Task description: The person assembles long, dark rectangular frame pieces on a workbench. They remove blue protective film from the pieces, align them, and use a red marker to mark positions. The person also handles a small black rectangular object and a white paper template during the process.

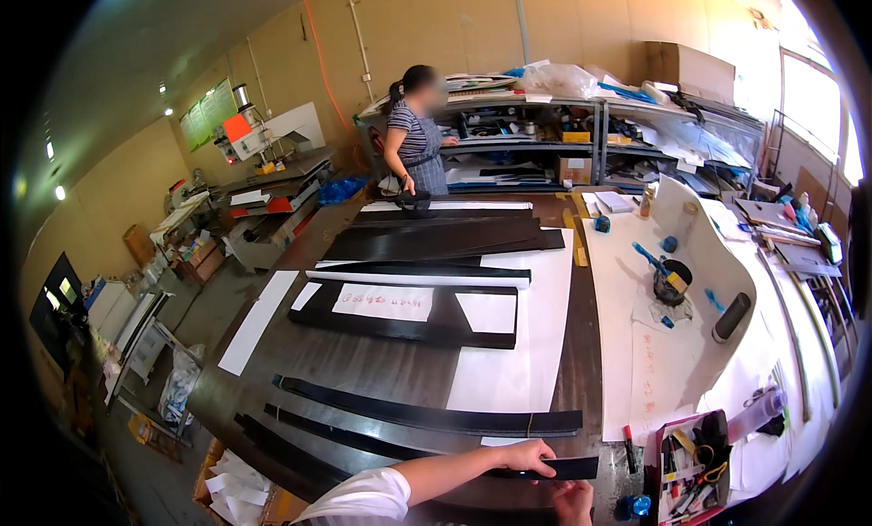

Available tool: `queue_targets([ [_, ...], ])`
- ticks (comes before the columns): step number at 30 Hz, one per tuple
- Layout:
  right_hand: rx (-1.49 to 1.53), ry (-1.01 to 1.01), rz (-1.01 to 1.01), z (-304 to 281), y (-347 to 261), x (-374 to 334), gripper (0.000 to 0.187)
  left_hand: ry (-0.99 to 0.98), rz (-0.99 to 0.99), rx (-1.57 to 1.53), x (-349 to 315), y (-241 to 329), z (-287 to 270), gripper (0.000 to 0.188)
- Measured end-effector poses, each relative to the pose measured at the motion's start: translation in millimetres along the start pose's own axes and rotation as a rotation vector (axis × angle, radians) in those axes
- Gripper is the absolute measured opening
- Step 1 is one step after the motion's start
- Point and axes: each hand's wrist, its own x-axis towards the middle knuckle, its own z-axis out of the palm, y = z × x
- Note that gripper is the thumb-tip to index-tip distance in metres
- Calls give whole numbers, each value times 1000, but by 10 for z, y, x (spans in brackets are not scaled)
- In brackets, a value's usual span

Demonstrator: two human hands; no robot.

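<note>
Long black strips lie across the dark table (409, 367) in front of me. My left hand (529, 458) reaches in from the lower left and pinches the nearer black strip (577, 469) close to its right end. Just below that end, my right hand (572, 501) is curled against the strip's near edge, its fingertips partly hidden. Farther off lies another black strip (427, 413) with a thin band around its right part. A white slip (501, 441) shows between the two strips.
Wide black panels (436, 240) and white sheets (513, 372) cover the table's far part. Across it stands a co-worker (418, 144), one hand on a dark object. To my right are a tool box (695, 467), a red marker (629, 444) and a black pot (670, 285) with a brush.
</note>
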Motion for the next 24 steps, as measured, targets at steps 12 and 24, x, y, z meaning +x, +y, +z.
queue_targets([
  [12, -229, 24, -568, 1160, -523, -557, 46, 185, -37, 225, 54, 47, 11, 28],
  [24, -867, 12, -56, 1666, -195, -792, 27, 218, 50, -65, -45, 563, -293, 16],
])
